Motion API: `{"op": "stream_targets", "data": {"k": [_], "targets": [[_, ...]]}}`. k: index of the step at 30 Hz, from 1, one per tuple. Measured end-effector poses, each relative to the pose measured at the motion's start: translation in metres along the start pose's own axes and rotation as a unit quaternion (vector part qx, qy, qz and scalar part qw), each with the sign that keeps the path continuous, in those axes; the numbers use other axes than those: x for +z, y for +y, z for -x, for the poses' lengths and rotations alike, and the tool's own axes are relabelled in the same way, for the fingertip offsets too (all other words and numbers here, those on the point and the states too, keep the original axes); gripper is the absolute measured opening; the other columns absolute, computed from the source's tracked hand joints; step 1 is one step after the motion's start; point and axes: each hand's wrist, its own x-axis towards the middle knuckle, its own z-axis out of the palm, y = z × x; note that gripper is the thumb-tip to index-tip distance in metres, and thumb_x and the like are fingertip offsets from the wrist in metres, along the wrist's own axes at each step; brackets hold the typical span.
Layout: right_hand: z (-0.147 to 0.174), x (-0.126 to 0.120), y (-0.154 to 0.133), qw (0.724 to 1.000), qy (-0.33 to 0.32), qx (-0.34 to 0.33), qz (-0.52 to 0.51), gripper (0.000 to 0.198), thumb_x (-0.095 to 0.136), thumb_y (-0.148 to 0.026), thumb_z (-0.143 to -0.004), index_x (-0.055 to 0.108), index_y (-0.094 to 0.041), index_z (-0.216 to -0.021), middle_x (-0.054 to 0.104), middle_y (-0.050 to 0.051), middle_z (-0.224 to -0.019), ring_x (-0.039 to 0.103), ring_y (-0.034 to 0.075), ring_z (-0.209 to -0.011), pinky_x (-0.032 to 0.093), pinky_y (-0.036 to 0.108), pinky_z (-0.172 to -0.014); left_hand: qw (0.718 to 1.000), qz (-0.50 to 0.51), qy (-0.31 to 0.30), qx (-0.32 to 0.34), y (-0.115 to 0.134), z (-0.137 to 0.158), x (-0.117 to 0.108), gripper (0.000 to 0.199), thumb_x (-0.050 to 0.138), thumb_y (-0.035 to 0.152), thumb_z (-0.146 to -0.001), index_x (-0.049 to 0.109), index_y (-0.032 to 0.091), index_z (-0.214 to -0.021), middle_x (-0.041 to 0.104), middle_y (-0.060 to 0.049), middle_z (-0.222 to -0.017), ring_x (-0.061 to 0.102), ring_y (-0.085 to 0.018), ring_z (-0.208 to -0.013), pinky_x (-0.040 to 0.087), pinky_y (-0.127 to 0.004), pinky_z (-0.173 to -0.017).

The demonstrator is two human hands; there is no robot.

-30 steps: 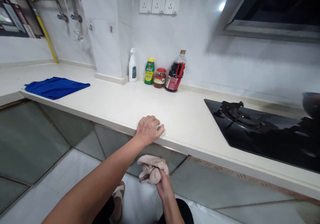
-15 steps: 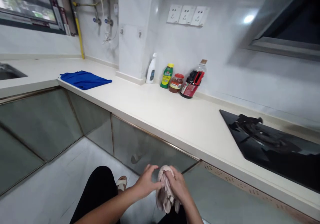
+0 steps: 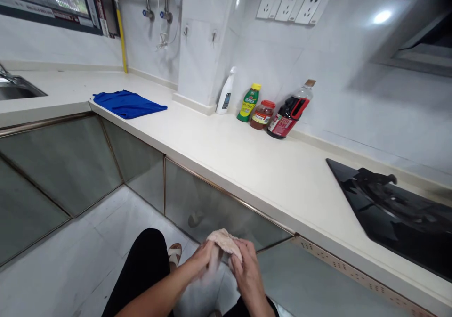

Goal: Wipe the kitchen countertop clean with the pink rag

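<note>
A pale pinkish cloth [image 3: 224, 241] is stretched between my two hands, in front of the cabinet doors and below the counter edge. My left hand [image 3: 201, 263] is closed on its left end, partly smeared by motion. On the other end, my right hand [image 3: 246, 265] grips the cloth between thumb and fingers. Part of the cloth hangs down blurred between the hands.
A blue cloth [image 3: 129, 105] lies on the white counter [image 3: 219, 147]. Along the wall stand a white spray bottle [image 3: 225, 95], a green bottle [image 3: 249, 104], a red-lidded jar [image 3: 262, 116] and a large dark sauce bottle [image 3: 290, 112]. A black gas stove [image 3: 391, 208] is at right, a sink [image 3: 21, 90] at left.
My left hand, apart from the bunched cloth before, has closed on it. The cloth is now spread between both hands. The view has shifted slightly, so the counter things appear further right.
</note>
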Motion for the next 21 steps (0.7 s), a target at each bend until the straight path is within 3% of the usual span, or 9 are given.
{"op": "stream_targets", "data": {"k": [3, 6, 9, 11, 13, 15, 17, 19, 21], "targets": [[0.017, 0.025, 0.008, 0.998, 0.005, -0.020, 0.056, 0.044, 0.050, -0.039, -0.098, 0.059, -0.028, -0.140, 0.053, 0.013, -0.143, 0.058, 0.030, -0.127, 0.055, 0.045, -0.099, 0.984, 0.149, -0.076, -0.061, 0.010, 0.009, 0.007, 0.081, 0.017, 0.079, -0.093, 0.061, 0.026, -0.135, 0.072, -0.014, -0.124, 0.070, -0.032, -0.112, 0.055, -0.050, -0.091], [0.032, 0.032, 0.011, 0.989, -0.025, -0.021, 0.144, 0.065, 0.058, -0.045, -0.096, 0.037, -0.038, -0.157, 0.043, 0.011, -0.157, 0.050, 0.040, -0.136, 0.054, 0.058, -0.096, 0.923, 0.358, -0.107, -0.098, 0.024, 0.014, 0.007, 0.074, 0.043, 0.077, -0.089, 0.056, 0.025, -0.141, 0.064, -0.013, -0.140, 0.060, -0.030, -0.130, 0.043, -0.049, -0.112], [0.028, 0.015, 0.000, 0.984, -0.085, -0.073, 0.139, 0.073, 0.061, -0.044, -0.094, 0.029, -0.039, -0.160, 0.039, 0.010, -0.161, 0.047, 0.039, -0.140, 0.054, 0.057, -0.100, 0.888, 0.430, -0.082, -0.138, 0.041, 0.011, 0.005, 0.075, 0.050, 0.076, -0.087, 0.060, 0.020, -0.136, 0.067, -0.013, -0.137, 0.058, -0.031, -0.133, 0.040, -0.048, -0.116], [0.010, -0.012, -0.017, 0.975, -0.140, -0.130, 0.110, 0.066, 0.061, -0.042, -0.096, 0.037, -0.040, -0.157, 0.039, 0.008, -0.161, 0.047, 0.033, -0.141, 0.051, 0.051, -0.106, 0.882, 0.442, -0.060, -0.153, 0.052, 0.005, 0.006, 0.078, 0.051, 0.079, -0.085, 0.063, 0.018, -0.133, 0.069, -0.015, -0.134, 0.059, -0.032, -0.132, 0.041, -0.049, -0.116], [-0.019, -0.054, -0.036, 0.970, -0.145, -0.167, 0.102, 0.053, 0.058, -0.042, -0.098, 0.048, -0.040, -0.150, 0.045, 0.006, -0.157, 0.049, 0.030, -0.139, 0.050, 0.049, -0.108, 0.889, 0.438, -0.019, -0.130, 0.062, -0.005, 0.006, 0.071, 0.062, 0.070, -0.084, 0.063, 0.016, -0.131, 0.070, -0.015, -0.131, 0.062, -0.032, -0.129, 0.044, -0.048, -0.115], [-0.053, -0.107, -0.048, 0.978, -0.064, -0.159, 0.119, 0.043, 0.051, -0.044, -0.102, 0.056, -0.037, -0.144, 0.050, 0.007, -0.153, 0.051, 0.028, -0.137, 0.049, 0.050, -0.109, 0.905, 0.413, 0.055, -0.083, 0.073, -0.019, 0.001, 0.062, 0.073, 0.054, -0.082, 0.062, 0.016, -0.130, 0.072, -0.016, -0.128, 0.065, -0.031, -0.125, 0.048, -0.047, -0.112], [-0.087, -0.166, -0.044, 0.973, 0.048, -0.149, 0.166, 0.042, 0.050, -0.050, -0.100, 0.064, -0.032, -0.135, 0.057, 0.011, -0.144, 0.055, 0.030, -0.130, 0.050, 0.053, -0.105, 0.923, 0.347, 0.168, -0.019, 0.084, -0.036, -0.012, 0.058, 0.071, 0.047, -0.083, 0.060, 0.015, -0.131, 0.073, -0.016, -0.126, 0.068, -0.030, -0.120, 0.053, -0.045, -0.106], [-0.117, -0.216, -0.023, 0.945, 0.133, -0.135, 0.268, 0.052, 0.045, -0.063, -0.098, 0.071, -0.026, -0.125, 0.060, 0.016, -0.137, 0.054, 0.035, -0.129, 0.044, 0.061, -0.107, 0.924, 0.268, 0.269, 0.036, 0.095, -0.055, -0.032, 0.055, 0.059, 0.049, -0.090, 0.056, 0.016, -0.135, 0.071, -0.016, -0.130, 0.069, -0.027, -0.120, 0.057, -0.042, -0.100], [-0.138, -0.249, 0.009, 0.919, 0.139, -0.086, 0.359, 0.067, 0.035, -0.070, -0.097, 0.074, -0.021, -0.121, 0.056, 0.023, -0.142, 0.049, 0.039, -0.134, 0.041, 0.064, -0.105, 0.917, 0.213, 0.332, 0.067, 0.103, -0.073, -0.052, 0.055, 0.045, 0.052, -0.097, 0.049, 0.019, -0.141, 0.066, -0.014, -0.138, 0.066, -0.024, -0.124, 0.057, -0.038, -0.100]]}}
